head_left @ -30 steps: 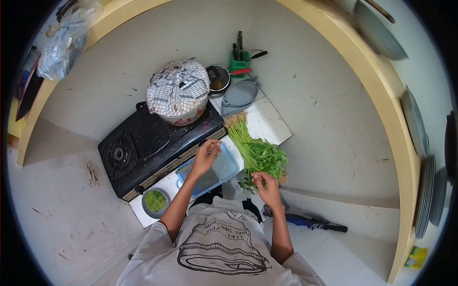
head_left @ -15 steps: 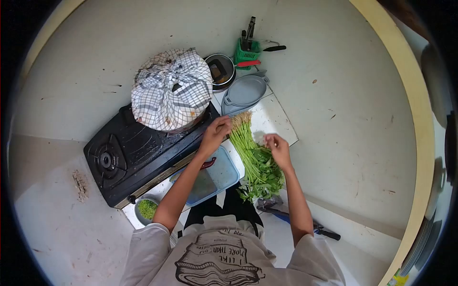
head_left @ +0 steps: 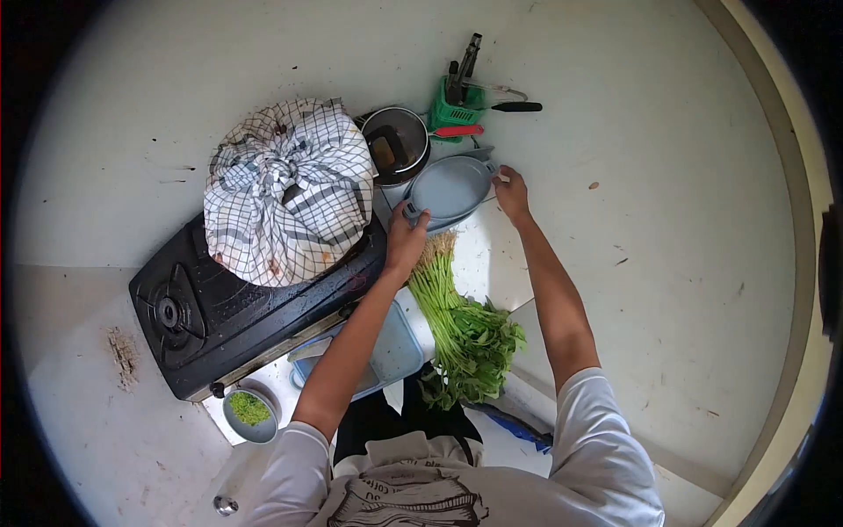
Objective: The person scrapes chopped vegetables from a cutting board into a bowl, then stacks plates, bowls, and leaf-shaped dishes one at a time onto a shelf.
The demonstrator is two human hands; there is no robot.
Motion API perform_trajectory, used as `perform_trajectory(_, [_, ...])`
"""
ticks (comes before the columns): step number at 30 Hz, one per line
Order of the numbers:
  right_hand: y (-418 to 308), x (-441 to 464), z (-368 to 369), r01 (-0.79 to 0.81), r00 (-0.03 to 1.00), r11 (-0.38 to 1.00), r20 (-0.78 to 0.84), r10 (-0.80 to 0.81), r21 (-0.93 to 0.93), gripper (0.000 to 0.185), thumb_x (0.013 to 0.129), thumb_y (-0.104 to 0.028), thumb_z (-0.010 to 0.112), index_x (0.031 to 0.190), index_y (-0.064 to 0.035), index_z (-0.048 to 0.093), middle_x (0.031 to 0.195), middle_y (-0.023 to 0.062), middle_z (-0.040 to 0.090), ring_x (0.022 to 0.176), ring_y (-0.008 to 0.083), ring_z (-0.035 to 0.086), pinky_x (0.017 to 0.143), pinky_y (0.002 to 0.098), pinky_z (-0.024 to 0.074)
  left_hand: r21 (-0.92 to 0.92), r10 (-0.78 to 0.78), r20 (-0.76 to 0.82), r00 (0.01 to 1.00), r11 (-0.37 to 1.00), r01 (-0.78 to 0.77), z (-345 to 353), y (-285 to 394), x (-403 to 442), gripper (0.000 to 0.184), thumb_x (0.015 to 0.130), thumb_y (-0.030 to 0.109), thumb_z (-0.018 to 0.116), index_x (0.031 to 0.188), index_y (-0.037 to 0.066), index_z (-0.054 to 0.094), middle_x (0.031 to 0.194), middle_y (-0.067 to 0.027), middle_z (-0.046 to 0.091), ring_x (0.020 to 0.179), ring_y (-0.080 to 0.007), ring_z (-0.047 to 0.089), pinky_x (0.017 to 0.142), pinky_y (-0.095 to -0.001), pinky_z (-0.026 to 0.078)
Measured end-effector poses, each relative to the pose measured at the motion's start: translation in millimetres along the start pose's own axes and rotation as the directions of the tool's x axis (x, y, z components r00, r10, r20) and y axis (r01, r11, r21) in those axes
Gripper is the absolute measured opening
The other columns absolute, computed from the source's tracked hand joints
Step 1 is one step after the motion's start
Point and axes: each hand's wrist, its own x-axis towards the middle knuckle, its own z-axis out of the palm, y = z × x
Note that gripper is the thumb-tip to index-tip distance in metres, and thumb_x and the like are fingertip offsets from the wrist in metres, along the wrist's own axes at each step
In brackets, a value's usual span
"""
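A grey oval dish (head_left: pixel 452 187) with handles sits on top of other grey dishes at the back of the counter. At its lower left handle is my left hand (head_left: pixel 407 239), fingers closed on the rim. My right hand (head_left: pixel 512 191) pinches the handle at the opposite end. Just below the dishes lies a bunch of leafy greens (head_left: pixel 467 338), its roots towards them. The blue tray (head_left: pixel 395 351) is partly hidden under my left forearm.
A cloth-wrapped pot (head_left: pixel 290 193) stands on the black stove (head_left: pixel 250 294). Behind are a lidded pan (head_left: pixel 397 145) and a green utensil basket (head_left: pixel 455 110). A bowl of chopped greens (head_left: pixel 251 413) stands at the lower left.
Both hands have moved up and away from my body, past the greens, and have taken hold of the grey dish's two ends. The camera view has shifted closer to the stove.
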Motion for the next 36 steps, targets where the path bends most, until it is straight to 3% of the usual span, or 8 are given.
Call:
perform_trajectory(9, [30,32,21,0.22,0.971,0.948,-0.04,-0.235,-0.231,0.034,0.092,-0.011,0.067,0.121,0.0058,0.066,0.111,0.0208,0.073,0.089,0.0297,0.075,0.084,0.0387,0.0585,0.005,0.014,-0.121,0.993,1.0,-0.013,17,-15,17,0.073,0.094,0.035,0.071,0.147,-0.008,0.043,0.142,-0.0338,0.049,0.13,-0.0429,0.053,0.111,-0.043,0.04])
perform_trajectory(15, [22,27,25,0.123,0.984,0.992,-0.127,-0.126,-0.031,0.025,0.085,-0.004,0.071,0.108,0.0059,0.067,0.101,0.0237,0.071,0.088,0.0342,0.073,0.082,0.0431,0.057,0.031,-0.045,-0.152,0.987,0.998,0.05,26,-13,11,0.08,0.093,0.036,0.071,0.149,-0.012,0.038,0.15,-0.0309,0.046,0.141,-0.0389,0.045,0.116,-0.0418,0.035])
perform_trajectory(20, [-1,17,16,0.093,0.973,0.993,-0.218,-0.074,0.078,0.021,0.087,-0.003,0.068,0.107,0.0056,0.067,0.099,0.0219,0.071,0.084,0.0306,0.072,0.078,0.0393,0.0565,0.063,-0.152,-0.232,0.961,0.983,0.171,30,5,6,0.085,0.092,0.038,0.072,0.149,-0.014,0.036,0.147,-0.0318,0.045,0.139,-0.0404,0.045,0.116,-0.0432,0.036])
perform_trajectory(23, [-14,4,4,0.128,0.96,0.984,-0.266,-0.092,0.12,0.02,0.089,-0.002,0.066,0.107,0.0053,0.067,0.098,0.0199,0.071,0.084,0.0279,0.07,0.077,0.037,0.056,-0.025,-0.239,-0.245,0.94,0.97,0.24,33,22,-8,0.091,0.091,0.036,0.074,0.153,-0.012,0.027,0.155,-0.0325,0.028,0.139,-0.0442,0.04,0.115,-0.0459,0.036])
perform_trajectory(26, [-28,-27,-18,0.095,0.953,0.969,-0.304,-0.022,0.227,0.02,0.091,-0.003,0.065,0.11,0.0049,0.067,0.099,0.0176,0.07,0.088,0.0248,0.069,0.079,0.0355,0.0551,-0.186,-0.172,-0.243,0.955,0.974,0.128,29,38,-37,0.088,0.093,0.032,0.073,0.154,-0.009,0.026,0.152,-0.0302,0.03,0.133,-0.0381,0.046,0.111,-0.044,0.039])
perform_trajectory(32, [-39,-152,-73,-0.041,0.944,0.926,-0.289,0.159,0.375,0.031,0.1,-0.013,0.061,0.123,0.0064,0.063,0.106,0.0139,0.07,0.093,0.0177,0.064,0.084,0.0325,0.0522,-0.302,0.238,-0.18,0.954,0.91,-0.284,3,11,-104,0.058,0.102,0.014,0.063,0.15,-0.003,0.036,0.144,-0.0201,0.04,0.119,-0.0225,0.053,0.103,-0.0371,0.044])
perform_trajectory(35, [-45,-223,-93,-0.117,0.92,0.866,-0.276,0.279,0.486,0.031,0.1,-0.015,0.062,0.122,0.0071,0.063,0.103,0.0115,0.069,0.092,0.0159,0.062,0.083,0.0325,0.0515,-0.407,0.265,-0.035,0.964,0.877,-0.256,-41,43,-159,0.047,0.104,0.01,0.059,0.147,-0.002,0.042,0.132,-0.0146,0.053,0.113,-0.018,0.057,0.098,-0.0328,0.048])
perform_trajectory(36, [-36,-243,-93,-0.07,0.915,0.902,-0.333,0.228,0.426,0.031,0.101,-0.016,0.062,0.121,0.007,0.063,0.099,0.0106,0.068,0.086,0.0149,0.062,0.081,0.0319,0.0517,-0.402,0.295,0.016,0.955,0.877,-0.264,-54,40,-167,0.047,0.104,0.009,0.06,0.146,-0.001,0.043,0.128,-0.0129,0.056,0.109,-0.0168,0.058,0.095,-0.032,0.05])
